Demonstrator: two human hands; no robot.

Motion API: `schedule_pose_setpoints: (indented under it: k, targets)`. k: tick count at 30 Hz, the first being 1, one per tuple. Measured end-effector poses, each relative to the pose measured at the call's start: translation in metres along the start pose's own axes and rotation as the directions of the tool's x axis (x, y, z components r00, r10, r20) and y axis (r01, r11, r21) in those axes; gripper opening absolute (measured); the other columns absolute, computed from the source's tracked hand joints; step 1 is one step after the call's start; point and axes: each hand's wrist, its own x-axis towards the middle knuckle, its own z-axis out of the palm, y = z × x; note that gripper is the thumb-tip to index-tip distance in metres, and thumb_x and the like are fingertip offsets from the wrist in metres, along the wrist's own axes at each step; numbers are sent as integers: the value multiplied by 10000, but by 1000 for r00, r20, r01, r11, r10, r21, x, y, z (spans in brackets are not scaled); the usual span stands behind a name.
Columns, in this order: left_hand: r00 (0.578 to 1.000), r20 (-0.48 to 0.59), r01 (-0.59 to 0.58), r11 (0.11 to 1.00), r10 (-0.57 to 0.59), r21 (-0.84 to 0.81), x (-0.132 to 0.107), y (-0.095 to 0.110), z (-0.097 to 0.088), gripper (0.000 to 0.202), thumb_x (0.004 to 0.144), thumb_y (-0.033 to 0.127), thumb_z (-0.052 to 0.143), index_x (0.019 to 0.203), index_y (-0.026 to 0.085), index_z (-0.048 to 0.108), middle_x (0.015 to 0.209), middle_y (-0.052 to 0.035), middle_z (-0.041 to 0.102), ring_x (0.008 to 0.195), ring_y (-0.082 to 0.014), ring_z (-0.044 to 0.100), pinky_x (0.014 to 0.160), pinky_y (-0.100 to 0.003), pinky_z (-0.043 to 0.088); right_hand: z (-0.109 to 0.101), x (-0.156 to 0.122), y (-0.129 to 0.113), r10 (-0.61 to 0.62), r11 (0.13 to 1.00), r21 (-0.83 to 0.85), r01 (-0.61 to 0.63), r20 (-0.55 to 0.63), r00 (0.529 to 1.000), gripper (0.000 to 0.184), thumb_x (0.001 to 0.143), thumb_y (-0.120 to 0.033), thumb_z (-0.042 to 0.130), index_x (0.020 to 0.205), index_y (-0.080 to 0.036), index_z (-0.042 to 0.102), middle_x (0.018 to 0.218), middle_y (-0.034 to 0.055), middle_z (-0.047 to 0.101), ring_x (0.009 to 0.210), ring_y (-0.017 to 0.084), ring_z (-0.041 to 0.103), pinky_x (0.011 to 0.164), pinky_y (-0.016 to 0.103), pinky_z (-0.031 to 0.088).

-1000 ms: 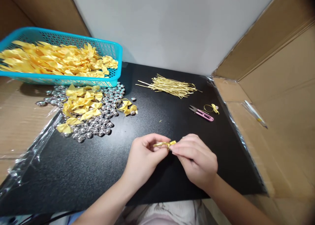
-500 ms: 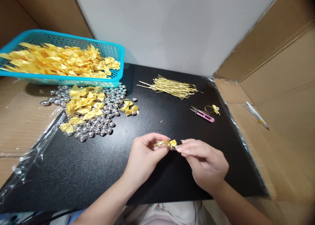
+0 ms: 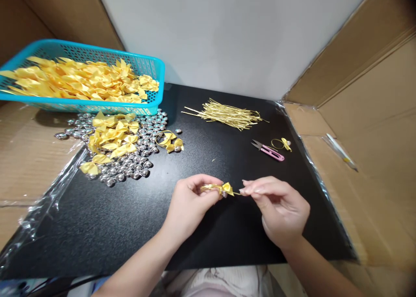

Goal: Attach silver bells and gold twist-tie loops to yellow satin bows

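Observation:
My left hand [image 3: 195,203] is closed, pinching a gold twist-tie loop by thumb and fingers. At the right end of the loop sit a small yellow satin bow [image 3: 228,188] and a silver bell [image 3: 224,194], both just beyond my left fingertips. A gold wire end [image 3: 237,194] runs out to the right from the bow. My right hand [image 3: 279,208] pinches that wire end between thumb and fingers, a little apart from the bow. Part of the loop is hidden behind my left fingers.
Yellow bows fill a turquoise basket [image 3: 159,86] at back left. Before it lie silver bells [image 3: 131,169] with loose bows [image 3: 113,134] on top, and a bow-and-loop piece [image 3: 170,147]. Gold twist ties [image 3: 229,114], pink thread snips [image 3: 273,154], another loop with bow [image 3: 285,144] and a white tool [image 3: 341,151] lie right.
My right hand has moved right, away from the bow, and a length of gold wire now shows between them. My left hand has hardly moved.

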Motion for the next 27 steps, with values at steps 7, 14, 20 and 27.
schedule_pose_setpoints:
  k: [7,14,20,27]
  targets:
    - [980,171,138,970,-104,-202,3,-6,-4,98,651,197,736,735,146,731,622,-2,723,562,-87,631,573,-169,496,-1,1,7,45,999,25,-44,-62,997,217,854,-19,623,906,-220,686,803,4,727,761,150,710,780,344,643]
    - [967,214,202,935,-142,-292,2,-4,-5,139,687,225,729,790,131,727,655,-26,727,591,-106,657,584,-193,516,0,0,8,66,995,77,-60,-82,994,201,881,-35,599,927,-215,673,844,14,691,781,163,732,762,349,653]
    - [982,186,64,981,-29,-185,0,-5,-3,288,637,142,786,915,147,711,743,-21,775,645,-112,702,634,-186,541,-4,-3,8,-32,999,-6,32,-15,999,223,881,-35,580,964,-225,663,850,21,688,810,178,710,814,406,618]
    - [891,137,-453,862,432,227,-10,-9,-4,227,787,162,696,1012,181,693,930,-51,797,800,-157,747,743,-228,576,3,-16,9,0,1000,-20,3,136,991,213,924,-83,487,1028,-227,604,803,25,604,757,173,602,689,348,519]
